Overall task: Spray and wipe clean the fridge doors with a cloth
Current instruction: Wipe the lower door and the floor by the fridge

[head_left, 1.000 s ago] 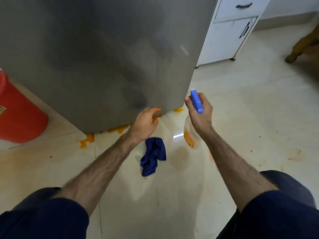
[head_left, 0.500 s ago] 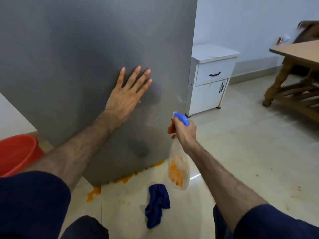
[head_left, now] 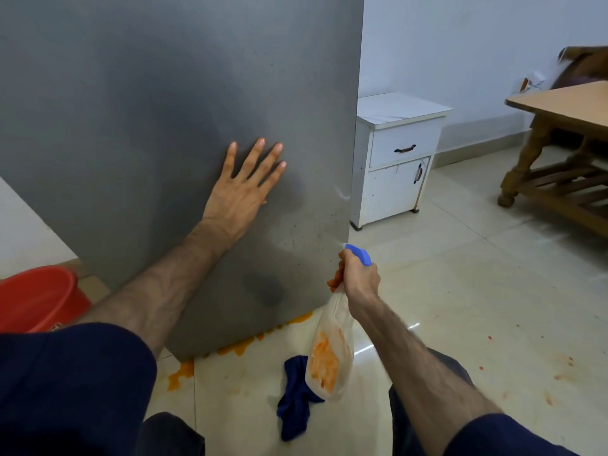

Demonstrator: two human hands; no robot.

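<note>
The grey fridge door [head_left: 148, 126] fills the left and centre, with specks and a dark smudge low on it. My left hand [head_left: 245, 185] lies flat on the door with its fingers spread. My right hand [head_left: 357, 278] grips the neck of a clear spray bottle [head_left: 329, 357] with a blue trigger head and orange liquid, its nozzle close to the door's right edge. A fine mist shows at the nozzle. A dark blue cloth [head_left: 296, 396] lies crumpled on the floor below the bottle.
A red bucket [head_left: 39, 297] stands at the left by the fridge. Orange spill [head_left: 237, 350] runs along the fridge's base. A white cabinet [head_left: 394, 159] stands right of the fridge, a wooden table [head_left: 559, 143] farther right. Small orange spots mark the tiled floor.
A second ago my left hand was low near the fridge's bottom edge; it has moved up and flattened on the door. The view rose, and my right hand holds the bottle near the door.
</note>
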